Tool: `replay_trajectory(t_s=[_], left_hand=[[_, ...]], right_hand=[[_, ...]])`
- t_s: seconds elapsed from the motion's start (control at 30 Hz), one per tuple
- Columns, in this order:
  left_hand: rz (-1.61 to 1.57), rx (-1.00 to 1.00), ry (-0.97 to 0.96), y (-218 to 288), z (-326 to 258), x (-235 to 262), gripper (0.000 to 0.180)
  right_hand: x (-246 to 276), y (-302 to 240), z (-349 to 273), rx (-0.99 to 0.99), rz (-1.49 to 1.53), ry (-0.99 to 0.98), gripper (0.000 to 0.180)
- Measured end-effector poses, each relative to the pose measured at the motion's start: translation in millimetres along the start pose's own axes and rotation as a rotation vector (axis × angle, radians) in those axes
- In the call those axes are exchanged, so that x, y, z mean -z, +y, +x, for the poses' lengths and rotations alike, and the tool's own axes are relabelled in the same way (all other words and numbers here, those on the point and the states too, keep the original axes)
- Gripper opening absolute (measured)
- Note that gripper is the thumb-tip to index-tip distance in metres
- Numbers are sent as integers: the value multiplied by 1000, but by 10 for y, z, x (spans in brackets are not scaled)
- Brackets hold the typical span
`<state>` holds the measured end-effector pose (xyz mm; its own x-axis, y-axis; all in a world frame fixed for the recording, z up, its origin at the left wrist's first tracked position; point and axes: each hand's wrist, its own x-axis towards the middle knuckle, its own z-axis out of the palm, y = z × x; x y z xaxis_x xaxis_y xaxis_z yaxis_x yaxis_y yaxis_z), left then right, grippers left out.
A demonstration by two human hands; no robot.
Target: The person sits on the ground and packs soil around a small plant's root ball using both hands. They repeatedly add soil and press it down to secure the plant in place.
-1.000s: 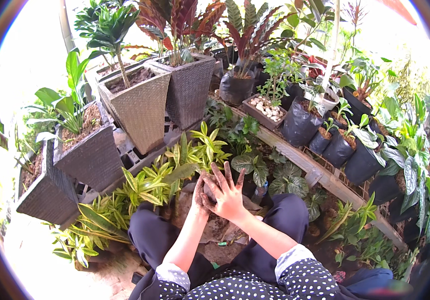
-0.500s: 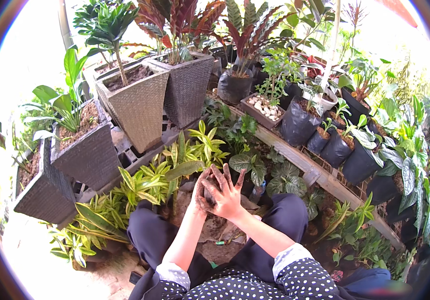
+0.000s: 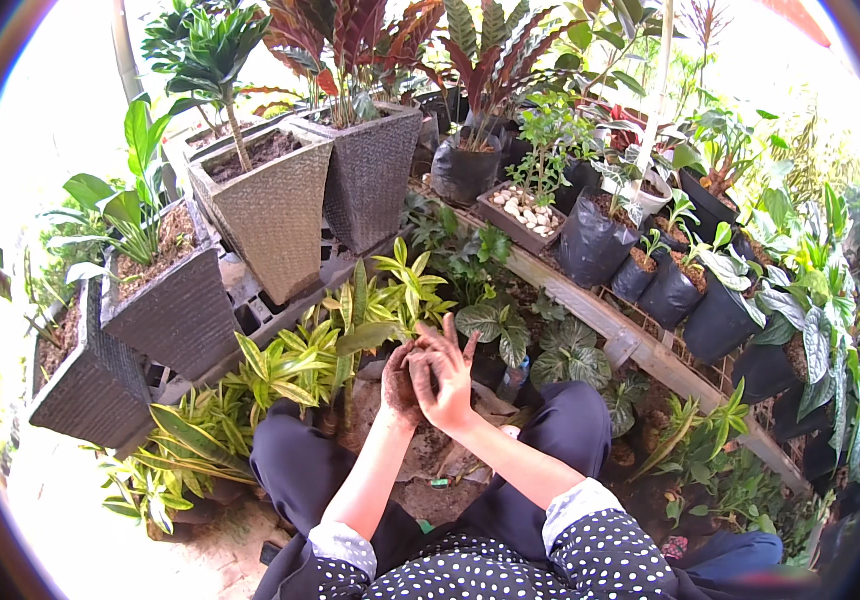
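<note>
My two soil-smeared hands meet in front of me, above a patch of brown ground between my knees. Cupped and dark with dirt, my left hand [image 3: 400,388] has its fingers partly hidden behind the other one. My right hand [image 3: 442,388] lies against it with several fingers stretched out and apart, while its thumb and forefinger curve toward the left palm. Whatever may lie between the palms is hidden. Just beyond the fingertips grow yellow-green leafy plants [image 3: 295,365]. Under my hands is a pale, crumpled, soil-covered sheet or sack [image 3: 430,455].
Tall tapered grey planters [image 3: 270,215] stand at the far left. A wooden rail [image 3: 590,315] runs diagonally on the right, with black plant bags [image 3: 595,245] behind it and a pebble-filled tray [image 3: 525,215]. A bottle [image 3: 513,380] sits by my right knee.
My right hand has turned and its fingers have drawn closer together, curving over the left. Both hands stay in nearly the same place.
</note>
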<state>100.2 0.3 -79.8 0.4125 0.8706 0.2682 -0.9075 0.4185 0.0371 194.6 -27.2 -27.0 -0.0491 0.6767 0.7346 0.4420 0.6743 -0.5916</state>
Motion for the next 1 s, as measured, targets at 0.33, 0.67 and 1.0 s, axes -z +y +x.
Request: replay_trajectory(t_s=[0.33, 0.67, 1.0], left_hand=[[-38, 22, 3, 47, 19, 98, 42], [360, -108, 319, 12, -143, 387, 36], [83, 50, 67, -40, 3, -164, 43]], right_hand=[[106, -79, 75, 248, -422, -83, 46], [2, 237, -71, 298, -136, -294, 29], [13, 123, -114, -120, 203, 53, 41]])
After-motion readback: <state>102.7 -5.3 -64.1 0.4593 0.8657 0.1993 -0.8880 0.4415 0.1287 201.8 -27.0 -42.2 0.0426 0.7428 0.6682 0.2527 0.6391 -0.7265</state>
